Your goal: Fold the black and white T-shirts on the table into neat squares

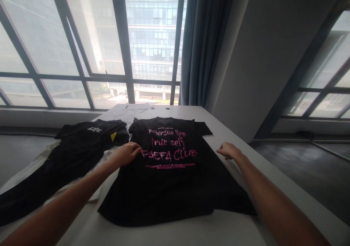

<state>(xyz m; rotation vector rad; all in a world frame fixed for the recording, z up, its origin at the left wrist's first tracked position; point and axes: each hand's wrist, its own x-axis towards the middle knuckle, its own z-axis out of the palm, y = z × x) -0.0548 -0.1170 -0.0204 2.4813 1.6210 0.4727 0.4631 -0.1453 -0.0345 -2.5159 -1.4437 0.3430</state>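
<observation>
A black T-shirt point(169, 191) lies spread on the white table in front of me, its pink lettering facing up. One short sleeve sticks out at its far right, and its near hem is uneven. My left hand point(128, 154) is at the shirt's left edge beside the lettering, thumb and fingers closed on the cloth there. To the right of the shirt, my right hand point(229, 151) hovers just off its edge over bare tabletop. Its fingers are curled together, with no cloth visible in them.
Left of the shirt lie a black garment point(82, 143) with white lettering and a yellow patch, and white cloth point(94, 193) partly beneath it. Papers point(131, 109) rest at the far end of the table point(273, 180). Beyond are windows and a blue curtain point(202, 45).
</observation>
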